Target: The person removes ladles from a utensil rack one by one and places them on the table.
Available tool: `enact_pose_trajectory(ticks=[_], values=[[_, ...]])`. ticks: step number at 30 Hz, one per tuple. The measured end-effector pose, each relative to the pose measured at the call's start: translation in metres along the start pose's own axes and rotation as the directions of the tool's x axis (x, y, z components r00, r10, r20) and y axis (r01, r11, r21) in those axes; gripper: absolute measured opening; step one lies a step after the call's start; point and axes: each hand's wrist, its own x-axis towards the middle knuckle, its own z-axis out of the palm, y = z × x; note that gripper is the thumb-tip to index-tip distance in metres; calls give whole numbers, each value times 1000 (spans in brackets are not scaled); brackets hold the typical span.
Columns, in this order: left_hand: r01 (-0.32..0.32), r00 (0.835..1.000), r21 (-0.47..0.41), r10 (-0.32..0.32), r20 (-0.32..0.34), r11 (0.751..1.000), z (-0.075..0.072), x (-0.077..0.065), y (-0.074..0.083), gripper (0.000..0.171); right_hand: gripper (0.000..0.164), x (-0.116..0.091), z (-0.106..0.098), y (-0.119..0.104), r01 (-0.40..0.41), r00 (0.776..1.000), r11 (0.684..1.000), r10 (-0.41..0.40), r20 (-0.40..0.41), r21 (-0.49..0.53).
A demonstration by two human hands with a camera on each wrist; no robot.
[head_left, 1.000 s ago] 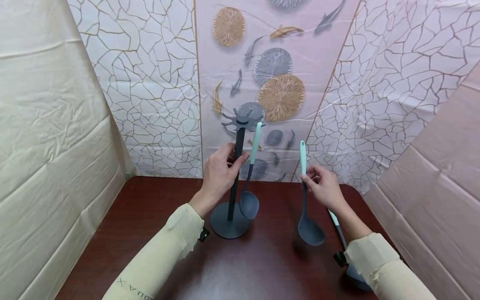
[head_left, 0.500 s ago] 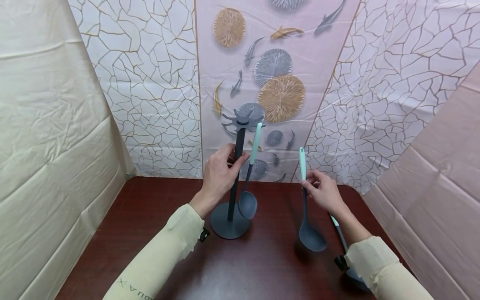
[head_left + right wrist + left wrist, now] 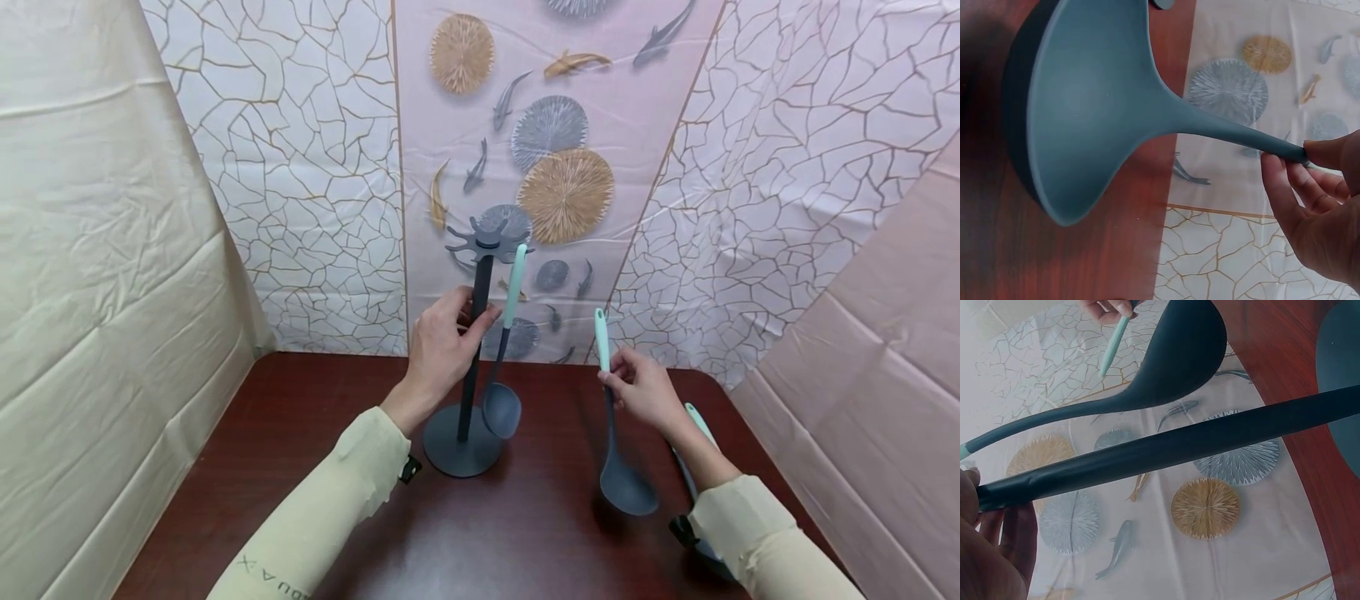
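My left hand (image 3: pixel 441 346) grips the dark pole (image 3: pixel 477 342) of a utensil stand, thumb on the right side. From the stand's hooked top (image 3: pixel 488 242) hangs a ladle (image 3: pixel 501 411) with a mint handle, bowl down, close to the pole. Well to the right, my right hand (image 3: pixel 643 390) pinches another ladle (image 3: pixel 628 487) just below its mint handle, with the bowl low over the table. In the right wrist view this ladle's hollow (image 3: pixel 1094 106) faces the camera, and thumb and fingertips close on the stem.
On the table (image 3: pixel 330 508), a mint handle (image 3: pixel 703 425) shows right of my right forearm. A dark stem (image 3: pixel 686 477) and part of a dark head lie partly hidden by the sleeve. The stand's round base (image 3: pixel 462 462) rests mid-table. Patterned cloth (image 3: pixel 315 167) hangs behind.
The right hand has lowered its ladle a little. A mint handle now shows right of the right forearm; earlier, mint showed on its left. The left hand stays on the pole.
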Motion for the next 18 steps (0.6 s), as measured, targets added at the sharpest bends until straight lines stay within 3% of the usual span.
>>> enact_pose_trajectory(ticks=[18], values=[[5,1000,-5,-5,-1,1000,1,1,0,21,14,-9,14,12,-129,982,991,130,133,-19]])
